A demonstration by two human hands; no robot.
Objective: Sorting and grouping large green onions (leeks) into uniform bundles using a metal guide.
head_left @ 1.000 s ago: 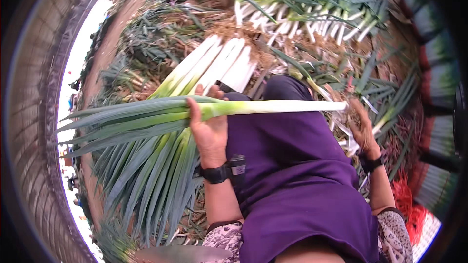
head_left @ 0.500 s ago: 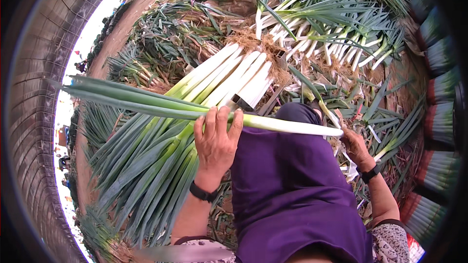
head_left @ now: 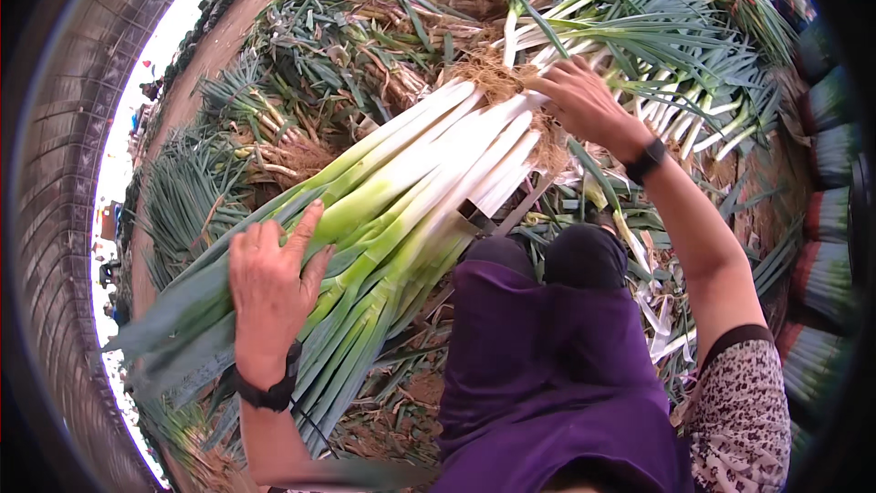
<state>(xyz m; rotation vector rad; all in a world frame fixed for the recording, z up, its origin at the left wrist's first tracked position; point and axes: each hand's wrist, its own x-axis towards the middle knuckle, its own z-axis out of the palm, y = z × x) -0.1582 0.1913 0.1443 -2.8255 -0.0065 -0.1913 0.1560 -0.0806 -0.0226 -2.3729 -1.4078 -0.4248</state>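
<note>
A thick bundle of leeks [head_left: 429, 164] lies slantwise before me, white ends at the upper right and green leaves at the lower left. My left hand [head_left: 274, 288] rests on the leaves of the uppermost leeks, thumb and fingers spread apart. At the white end of a top leek, my right hand [head_left: 589, 105] curls its fingers round the tip, close to the brown roots [head_left: 488, 75]; its palm side is hidden. Beside the bundle, near my knees, a dark metal piece [head_left: 474, 215] stands by a flat strip [head_left: 525, 205].
More leeks with white stems [head_left: 698, 105] spread at the far right. Untrimmed leeks [head_left: 383, 46] are heaped beyond the bundle. Stacked leek bundles [head_left: 826, 210] line the right edge. A ribbed curved wall [head_left: 64, 192] runs along the left. My purple apron [head_left: 557, 356] covers my lap.
The single leek held across my lap has been laid on the bundle. My left hand has moved left and down, my right hand up and away to the white ends.
</note>
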